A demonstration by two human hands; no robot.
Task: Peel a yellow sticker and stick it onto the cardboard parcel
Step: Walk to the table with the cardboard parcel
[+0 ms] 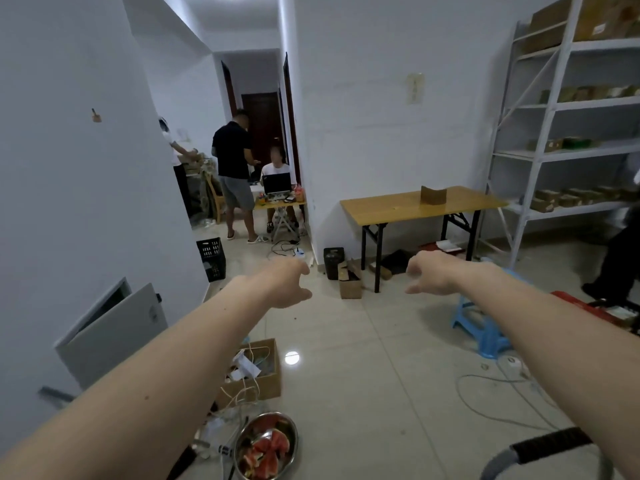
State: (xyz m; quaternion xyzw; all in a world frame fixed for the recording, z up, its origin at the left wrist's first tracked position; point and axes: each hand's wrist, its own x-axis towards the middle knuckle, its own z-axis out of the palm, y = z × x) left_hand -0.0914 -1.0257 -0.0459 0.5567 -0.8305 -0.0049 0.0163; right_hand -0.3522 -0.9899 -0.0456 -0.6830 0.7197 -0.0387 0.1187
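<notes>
Both my arms stretch forward over the tiled floor. My left hand (289, 284) hangs with loosely curled fingers and holds nothing. My right hand (429, 273) does the same a little to its right. A small brown cardboard parcel (433, 195) stands on the yellow folding table (391, 207) against the far wall, well beyond both hands. No yellow sticker shows in this view.
White metal shelving (540, 109) with cardboard boxes fills the right wall. On the floor lie a box of cables (268, 379), a bowl of watermelon (266, 445), a blue stool (481, 327), a black crate (211, 258) and loose cords. People stand around a desk (277, 202) down the corridor.
</notes>
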